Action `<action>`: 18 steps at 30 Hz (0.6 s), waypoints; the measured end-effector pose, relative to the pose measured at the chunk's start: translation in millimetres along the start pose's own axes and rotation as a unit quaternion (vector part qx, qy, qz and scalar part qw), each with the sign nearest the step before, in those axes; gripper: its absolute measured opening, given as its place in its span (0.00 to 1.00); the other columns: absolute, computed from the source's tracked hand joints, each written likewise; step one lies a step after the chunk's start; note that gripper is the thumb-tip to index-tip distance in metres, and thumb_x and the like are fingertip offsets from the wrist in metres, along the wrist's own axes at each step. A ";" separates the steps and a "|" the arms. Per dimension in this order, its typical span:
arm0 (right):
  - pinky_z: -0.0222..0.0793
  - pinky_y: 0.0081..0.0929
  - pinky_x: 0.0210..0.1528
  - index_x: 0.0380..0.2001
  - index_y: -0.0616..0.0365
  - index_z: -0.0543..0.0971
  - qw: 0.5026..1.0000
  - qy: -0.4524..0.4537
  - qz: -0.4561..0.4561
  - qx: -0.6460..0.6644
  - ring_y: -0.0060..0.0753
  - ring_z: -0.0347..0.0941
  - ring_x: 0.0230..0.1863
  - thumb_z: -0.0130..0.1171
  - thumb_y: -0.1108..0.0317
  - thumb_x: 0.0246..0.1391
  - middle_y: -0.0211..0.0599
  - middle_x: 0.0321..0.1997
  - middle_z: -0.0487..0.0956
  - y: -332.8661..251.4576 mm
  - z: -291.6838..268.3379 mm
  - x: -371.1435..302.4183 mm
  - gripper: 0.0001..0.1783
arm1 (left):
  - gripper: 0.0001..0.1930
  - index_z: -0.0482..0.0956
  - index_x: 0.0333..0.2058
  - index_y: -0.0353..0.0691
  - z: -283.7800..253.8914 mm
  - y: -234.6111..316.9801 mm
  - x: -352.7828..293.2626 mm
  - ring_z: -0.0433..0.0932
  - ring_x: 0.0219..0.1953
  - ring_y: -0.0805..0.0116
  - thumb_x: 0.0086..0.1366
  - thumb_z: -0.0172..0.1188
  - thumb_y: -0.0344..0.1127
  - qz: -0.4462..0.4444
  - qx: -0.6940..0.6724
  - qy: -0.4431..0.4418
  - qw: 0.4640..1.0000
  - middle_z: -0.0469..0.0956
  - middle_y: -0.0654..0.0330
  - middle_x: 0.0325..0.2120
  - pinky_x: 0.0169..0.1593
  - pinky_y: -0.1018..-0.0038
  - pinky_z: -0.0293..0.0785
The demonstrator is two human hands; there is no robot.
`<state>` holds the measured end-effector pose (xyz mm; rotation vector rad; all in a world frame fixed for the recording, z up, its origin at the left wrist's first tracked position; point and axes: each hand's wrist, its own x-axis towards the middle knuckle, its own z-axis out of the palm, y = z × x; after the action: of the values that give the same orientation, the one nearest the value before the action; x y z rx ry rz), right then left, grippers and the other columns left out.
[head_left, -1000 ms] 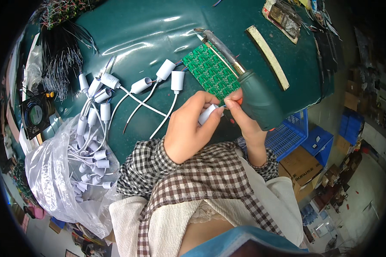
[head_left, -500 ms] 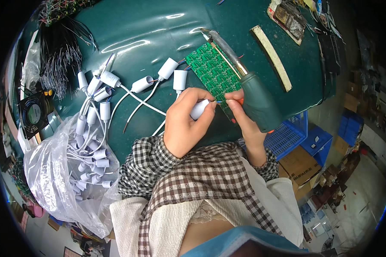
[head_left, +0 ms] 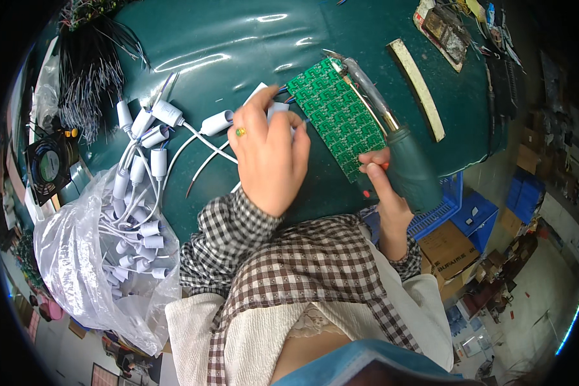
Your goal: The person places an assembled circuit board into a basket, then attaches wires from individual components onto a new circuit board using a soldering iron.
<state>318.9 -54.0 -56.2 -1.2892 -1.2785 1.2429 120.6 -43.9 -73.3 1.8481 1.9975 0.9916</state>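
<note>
My left hand (head_left: 267, 151), wearing a ring with a green stone, reaches over white lamp holders (head_left: 278, 108) at the left edge of a green circuit board (head_left: 334, 109). Its index finger stretches forward while the thumb and middle finger close around another white lamp holder, mostly hidden. Short coloured wires run from the holders to the board's edge. At the board's lower right, my right hand (head_left: 386, 186) has thumb and finger pinched together. It is closed on a soldering iron (head_left: 408, 164) with a dark green handle, whose shaft slants over the board's right edge.
On the left, more lamp holders (head_left: 167, 112) with white cables lie beside a clear plastic bag (head_left: 77, 257) full of them. A bundle of black wires (head_left: 90, 90) and a fan (head_left: 45, 164) are farther left. A pale strip (head_left: 418, 90) and blue basket (head_left: 444, 206) are right.
My left hand has moved forward and left over the holders at the board's edge. My right hand and the soldering iron have shifted right and slightly nearer.
</note>
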 end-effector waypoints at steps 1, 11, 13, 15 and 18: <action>0.77 0.23 0.39 0.55 0.68 0.70 0.999 -0.006 0.026 -0.018 0.29 0.82 0.39 0.65 0.84 0.55 0.42 0.39 0.84 0.2 -4.6 -1.1 0.25 | 0.08 0.77 0.33 0.39 5.0 -3.4 3.7 0.72 0.52 0.49 0.54 0.67 0.27 -0.004 0.002 0.017 1.000 0.72 0.48 0.54 0.53 0.53 0.65; 0.83 0.30 0.43 0.43 0.67 0.77 0.998 0.017 0.055 -0.001 0.38 0.82 0.44 0.60 0.83 0.57 0.44 0.39 0.80 -2.4 -6.7 -7.9 0.10 | 0.07 0.79 0.32 0.38 10.7 -2.1 9.3 0.73 0.54 0.46 0.55 0.67 0.29 -0.033 0.031 -0.002 0.999 0.72 0.45 0.56 0.57 0.54 0.67; 0.79 0.26 0.39 0.51 0.68 0.73 0.998 0.002 0.059 -0.018 0.33 0.81 0.40 0.62 0.84 0.56 0.44 0.40 0.82 3.5 -14.1 -10.9 0.19 | 0.07 0.79 0.32 0.38 4.8 1.3 8.8 0.71 0.56 0.45 0.56 0.67 0.29 -0.029 0.014 0.005 0.999 0.71 0.44 0.57 0.58 0.54 0.66; 0.75 0.22 0.35 0.58 0.69 0.68 0.997 -0.013 0.063 -0.035 0.27 0.81 0.37 0.64 0.85 0.55 0.44 0.40 0.84 6.3 -19.3 -13.4 0.27 | 0.07 0.79 0.32 0.38 10.0 -0.6 8.9 0.70 0.58 0.44 0.56 0.67 0.29 -0.030 0.030 0.009 0.999 0.71 0.44 0.58 0.59 0.54 0.66; 0.78 0.24 0.38 0.60 0.70 0.67 0.998 -0.034 0.053 -0.027 0.32 0.83 0.41 0.63 0.85 0.55 0.46 0.41 0.84 5.2 -19.3 -11.1 0.29 | 0.07 0.79 0.33 0.38 14.9 0.9 8.0 0.69 0.59 0.43 0.56 0.67 0.29 -0.036 0.059 0.018 0.997 0.70 0.44 0.59 0.61 0.52 0.64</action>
<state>339.1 -64.4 -59.2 -1.3795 -1.3141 1.3435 128.8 -31.7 -81.6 1.8130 2.1714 0.9128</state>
